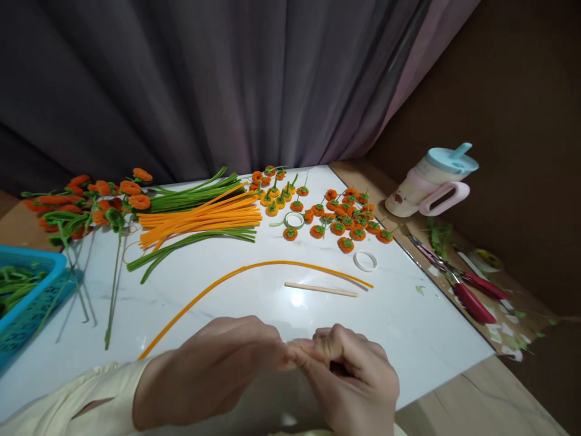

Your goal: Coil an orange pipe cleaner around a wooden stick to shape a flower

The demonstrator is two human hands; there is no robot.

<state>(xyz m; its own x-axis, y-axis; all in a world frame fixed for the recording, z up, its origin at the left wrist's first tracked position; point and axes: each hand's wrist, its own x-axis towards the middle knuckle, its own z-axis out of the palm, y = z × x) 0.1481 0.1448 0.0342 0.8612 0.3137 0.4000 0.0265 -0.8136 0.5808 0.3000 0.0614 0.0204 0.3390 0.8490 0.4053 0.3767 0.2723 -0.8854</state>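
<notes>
My left hand (218,366) and my right hand (351,375) meet at the fingertips above the front of the white board (408,345). Both have their fingers curled and pressed together; whatever lies between them is too small or hidden to name. Just beyond them a long orange pipe cleaner (272,263) curves across the board, its near end passing behind my left wrist. A thin wooden stick (321,290) lies inside that curve. Farther back are bundles of orange pipe cleaners (200,219) and green pipe cleaners (195,197).
Small orange persimmon shapes (338,227) cluster at the back right, near a white ring (365,261) and a tape roll (295,220). Orange flowers (131,188) and a blue basket (59,266) are left. A cup (415,188) and red-handled pliers (472,301) stand and lie right.
</notes>
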